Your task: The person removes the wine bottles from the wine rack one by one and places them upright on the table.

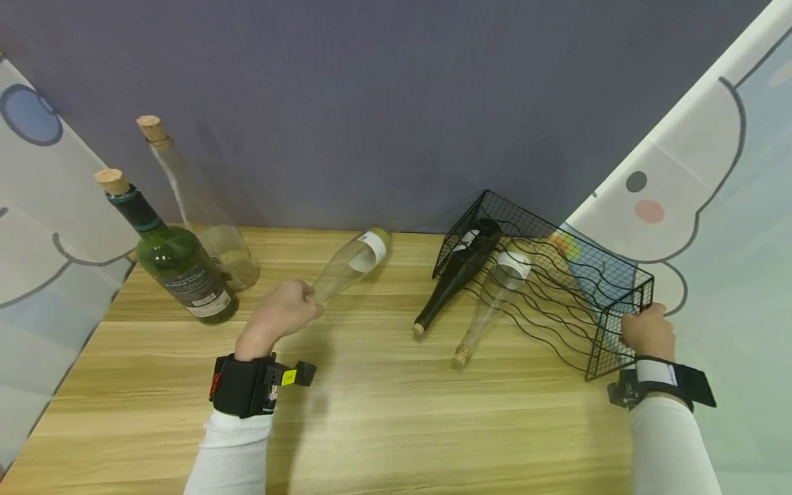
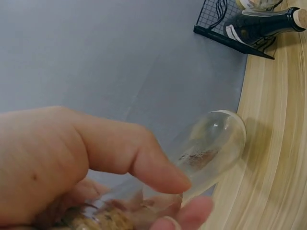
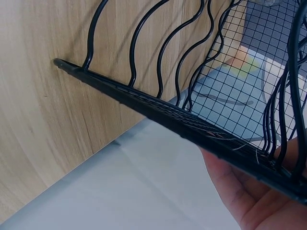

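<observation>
My left hand (image 1: 283, 317) grips a clear glass bottle (image 1: 349, 267) by its neck. The bottle slants over the table, its base pointing to the back right; in the left wrist view thumb and fingers close round the glass (image 2: 211, 148), near a cork (image 2: 100, 221). At the right, my right hand (image 1: 650, 333) holds the end panel of a black wire wine rack (image 1: 626, 309). Part of that hand (image 3: 249, 191) shows behind the panel's bar. In the rack lie a dark bottle (image 1: 460, 265) and a clear bottle (image 1: 498, 292), corked necks toward me.
A green corked bottle (image 1: 185, 275) and a tall clear corked bottle (image 1: 213, 227) stand at the table's back left. A grey wall (image 1: 322, 117) rises behind the wooden table (image 1: 396, 426). Wavy wires cross the rack's right part.
</observation>
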{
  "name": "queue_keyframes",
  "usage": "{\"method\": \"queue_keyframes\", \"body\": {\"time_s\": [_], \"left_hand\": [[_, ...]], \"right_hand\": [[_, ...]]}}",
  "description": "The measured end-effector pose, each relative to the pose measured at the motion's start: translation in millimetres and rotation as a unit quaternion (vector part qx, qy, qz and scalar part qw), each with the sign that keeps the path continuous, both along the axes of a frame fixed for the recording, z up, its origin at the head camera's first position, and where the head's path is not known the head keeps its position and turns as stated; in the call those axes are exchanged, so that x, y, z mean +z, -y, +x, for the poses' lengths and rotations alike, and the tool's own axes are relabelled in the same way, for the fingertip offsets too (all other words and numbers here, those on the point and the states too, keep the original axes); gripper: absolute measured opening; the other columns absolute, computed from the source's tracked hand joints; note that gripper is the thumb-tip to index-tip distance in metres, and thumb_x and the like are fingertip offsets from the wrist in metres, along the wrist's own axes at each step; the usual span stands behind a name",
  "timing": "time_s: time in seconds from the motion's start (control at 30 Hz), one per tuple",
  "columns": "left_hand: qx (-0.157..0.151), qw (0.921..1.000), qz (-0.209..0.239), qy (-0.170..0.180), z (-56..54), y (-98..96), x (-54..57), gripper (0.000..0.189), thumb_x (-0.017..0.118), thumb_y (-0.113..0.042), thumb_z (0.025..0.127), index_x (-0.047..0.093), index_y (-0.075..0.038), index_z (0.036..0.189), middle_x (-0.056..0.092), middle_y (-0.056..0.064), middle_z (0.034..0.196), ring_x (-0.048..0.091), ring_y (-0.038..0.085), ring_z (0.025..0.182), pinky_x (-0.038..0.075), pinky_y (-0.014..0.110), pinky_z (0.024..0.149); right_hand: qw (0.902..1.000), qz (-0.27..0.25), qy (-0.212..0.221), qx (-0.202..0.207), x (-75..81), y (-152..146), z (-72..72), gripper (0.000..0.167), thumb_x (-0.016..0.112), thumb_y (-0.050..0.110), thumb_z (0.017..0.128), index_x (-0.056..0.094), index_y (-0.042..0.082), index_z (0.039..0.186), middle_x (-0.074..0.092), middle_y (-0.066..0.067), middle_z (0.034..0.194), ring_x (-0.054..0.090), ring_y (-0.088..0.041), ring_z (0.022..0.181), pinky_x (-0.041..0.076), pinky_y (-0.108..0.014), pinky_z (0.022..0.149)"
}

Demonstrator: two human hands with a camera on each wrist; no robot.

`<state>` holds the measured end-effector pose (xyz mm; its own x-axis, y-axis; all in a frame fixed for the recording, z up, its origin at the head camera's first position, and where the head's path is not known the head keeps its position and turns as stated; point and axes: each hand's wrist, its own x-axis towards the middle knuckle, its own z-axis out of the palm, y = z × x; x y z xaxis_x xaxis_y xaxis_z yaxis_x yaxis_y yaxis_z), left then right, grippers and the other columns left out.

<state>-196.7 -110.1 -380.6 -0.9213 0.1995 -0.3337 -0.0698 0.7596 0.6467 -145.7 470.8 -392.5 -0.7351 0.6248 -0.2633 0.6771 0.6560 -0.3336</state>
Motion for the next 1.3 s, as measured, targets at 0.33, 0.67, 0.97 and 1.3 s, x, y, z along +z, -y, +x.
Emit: {"method": "queue_keyframes", "body": {"time_s": [0.33,0.67,0.97,1.3], "left_hand": [[0.002,0.9968,0.067,0.043,2.3,5.5,5.9,0.064,0.054,-0.016,0.094,0.029,-0.006,0.152,0.061,0.020,0.130,0.064,0.019,0.070,0.048,0.030,0.063],[0.071,0.9840,0.146,-0.073,4.0,11.3,6.3,0.050,0.059,-0.015,0.095,0.044,-0.002,0.141,0.054,0.021,0.136,0.068,0.018,0.079,0.054,0.031,0.072],[0.117,0.9642,0.203,-0.124,1.8,16.0,3.9,0.038,0.067,-0.021,0.092,0.062,-0.006,0.126,0.069,0.017,0.118,0.071,0.009,0.068,0.059,0.028,0.065],[0.216,0.8867,0.407,-0.040,-2.6,26.0,0.2,0.053,0.073,-0.017,0.089,0.050,-0.003,0.135,0.072,-0.009,0.078,0.068,0.008,0.060,0.058,0.022,0.063]], "right_hand": [[1.0000,0.003,-0.006,-0.001,-0.9,-0.9,-0.4,0.065,0.031,0.016,0.093,0.011,-0.021,0.141,0.055,-0.042,0.098,0.056,-0.053,0.088,0.047,-0.048,0.063],[0.9999,0.006,-0.011,-0.001,-1.1,-2.3,-1.8,0.064,0.032,0.015,0.092,0.013,-0.021,0.141,0.058,-0.039,0.093,0.057,-0.051,0.085,0.046,-0.046,0.061],[0.9999,0.005,-0.011,0.005,-0.3,-2.1,0.3,0.063,0.031,0.016,0.092,0.014,-0.022,0.140,0.056,-0.042,0.096,0.056,-0.052,0.086,0.046,-0.047,0.062],[0.9999,0.008,-0.009,0.001,-1.3,0.0,0.5,0.064,0.032,0.015,0.091,0.014,-0.022,0.140,0.054,-0.044,0.099,0.056,-0.052,0.086,0.046,-0.047,0.062]]}}
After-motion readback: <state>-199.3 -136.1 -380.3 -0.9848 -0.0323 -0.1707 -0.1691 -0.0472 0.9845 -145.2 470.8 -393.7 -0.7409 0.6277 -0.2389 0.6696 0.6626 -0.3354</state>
